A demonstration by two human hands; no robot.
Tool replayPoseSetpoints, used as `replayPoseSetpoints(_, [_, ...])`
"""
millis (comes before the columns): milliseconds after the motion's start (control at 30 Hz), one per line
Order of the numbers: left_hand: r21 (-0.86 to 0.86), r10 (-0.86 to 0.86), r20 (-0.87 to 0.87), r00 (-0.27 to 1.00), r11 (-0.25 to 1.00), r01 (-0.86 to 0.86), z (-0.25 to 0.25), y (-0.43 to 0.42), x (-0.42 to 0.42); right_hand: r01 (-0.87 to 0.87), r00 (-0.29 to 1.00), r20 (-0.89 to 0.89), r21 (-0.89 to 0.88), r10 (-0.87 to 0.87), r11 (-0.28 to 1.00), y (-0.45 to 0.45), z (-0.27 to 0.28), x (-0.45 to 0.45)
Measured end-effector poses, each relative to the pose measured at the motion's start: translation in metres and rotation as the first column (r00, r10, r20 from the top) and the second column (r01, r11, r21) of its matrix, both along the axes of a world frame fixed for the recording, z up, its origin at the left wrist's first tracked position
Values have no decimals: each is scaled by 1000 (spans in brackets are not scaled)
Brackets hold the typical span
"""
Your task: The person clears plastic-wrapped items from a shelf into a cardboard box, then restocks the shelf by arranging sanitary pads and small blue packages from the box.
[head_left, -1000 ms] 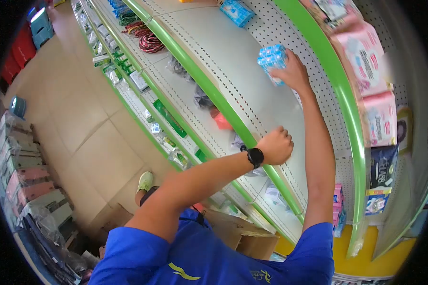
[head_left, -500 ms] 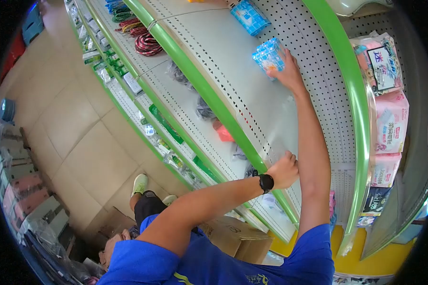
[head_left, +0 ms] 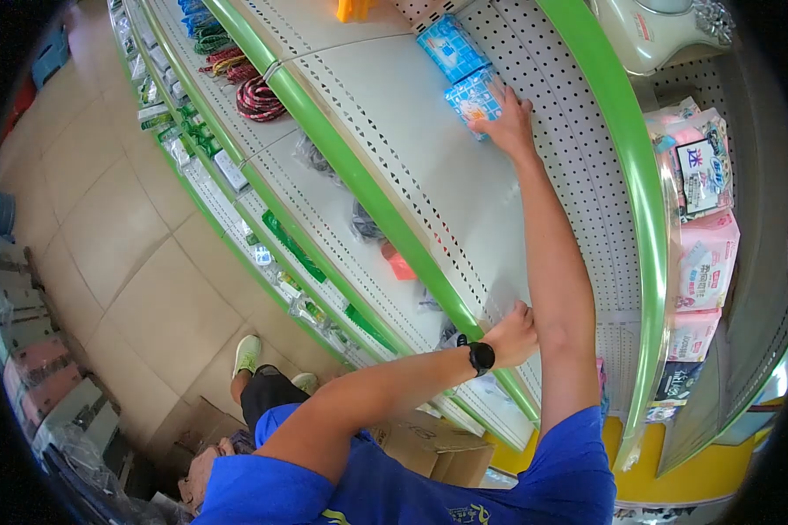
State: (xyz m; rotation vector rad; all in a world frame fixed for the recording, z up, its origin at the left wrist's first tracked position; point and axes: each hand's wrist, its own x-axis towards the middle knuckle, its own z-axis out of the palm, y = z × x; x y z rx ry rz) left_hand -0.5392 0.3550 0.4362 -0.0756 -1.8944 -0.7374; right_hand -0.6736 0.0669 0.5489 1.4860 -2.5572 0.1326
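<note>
My right hand [head_left: 510,124] grips a blue-and-white checked pack [head_left: 474,98] on the upper shelf [head_left: 411,140], thumb on the near side and fingers over the far side. This pack touches a second blue pack [head_left: 452,50], which lies behind it against the perforated back panel. Lower down, my left hand [head_left: 511,337], with a black watch at its wrist, is curled into a fist at the shelf's green front edge, close to my right forearm. Nothing shows in that fist.
Pink packs [head_left: 706,262] stand on the shelf to the right, under a white appliance [head_left: 643,35]. Lower shelves at left hold coiled ropes [head_left: 259,99] and small packaged goods. An open cardboard box [head_left: 429,446] sits below my arms. Wrapped stacked goods [head_left: 39,376] line the left side.
My right hand has moved the checked pack up and left, from apart to touching the second blue pack. My left fist stays near the shelf edge, slightly lower in view.
</note>
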Motion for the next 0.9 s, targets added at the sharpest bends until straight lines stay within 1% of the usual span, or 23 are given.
replayPoseSetpoints(33, [26, 33, -69, 997, 999, -32, 2, -1, 1, 33, 999, 1, -12, -33, 999, -2, 0, 3])
replayPoseSetpoints(100, [-62, 114, -105, 988, 991, -121, -3, 4, -10, 24, 1000, 20, -31, -23, 999, -5, -3, 0])
replayPoseSetpoints(133, [-179, 161, -79, 984, 969, -173, -21, 21, -34, 21, 999, 32, -40, -19, 999, -4, -6, -3])
replayPoseSetpoints(200, [-206, 133, -6, 991, 970, -131, -28, 29, -37, -2, 1000, 26, -108, 5, 994, 0, -13, -19])
replayPoseSetpoints(233, [-113, 54, 34, 998, 992, -50, -20, 22, -24, -14, 1000, 20, -144, 17, 989, 2, -14, -20])
replayPoseSetpoints(300, [-80, -74, 178, 981, 993, 90, -4, 7, -1, -31, 999, -33, -187, 25, 982, 13, -10, -12])
replayPoseSetpoints(333, [-141, -110, 290, 951, 978, 156, 1, 0, 7, -37, 998, -62, -211, 24, 977, 19, -5, -7])
replayPoseSetpoints(400, [-214, -128, 415, 901, 948, 233, 13, -14, 22, -26, 998, -58, -223, 14, 974, 32, 5, -1])
replayPoseSetpoints(433, [-234, -121, 431, 894, 942, 240, 21, -24, 31, -20, 998, -58, -231, 6, 973, 41, 10, 0])
replayPoseSetpoints(467, [-255, -112, 445, 888, 935, 245, 26, -29, 37, -74, 994, -99, -250, 51, 966, 53, 15, 2])
replayPoseSetpoints(533, [-280, -72, 419, 905, 938, 204, 22, -26, 33, -189, 972, -189, -281, 139, 941, 76, 27, 4])
replayPoseSetpoints(600, [-297, -43, 397, 917, 939, 173, 22, -25, 32, -271, 944, -261, -270, 201, 924, 103, 34, -2])
replayPoseSetpoints(667, [-307, -34, 384, 923, 938, 162, 24, -28, 34, -273, 934, -304, -266, 188, 925, 139, 35, -9])
replayPoseSetpoints(767, [-265, -71, 370, 926, 948, 179, 25, -29, 34, -142, 947, -318, -301, 42, 943, 220, 32, -11])
replayPoseSetpoints(833, [-285, -66, 338, 939, 944, 169, 29, -33, 38, -63, 946, -320, -313, -43, 948, 262, 30, -8])
replayPoseSetpoints(867, [-298, -72, 318, 945, 939, 172, 32, -33, 39, -38, 948, -310, -323, -68, 946, 285, 33, -8])
replayPoseSetpoints(900, [-274, -78, 322, 944, 946, 171, 33, -34, 38, -12, 950, -299, -333, -94, 943, 307, 37, -5])
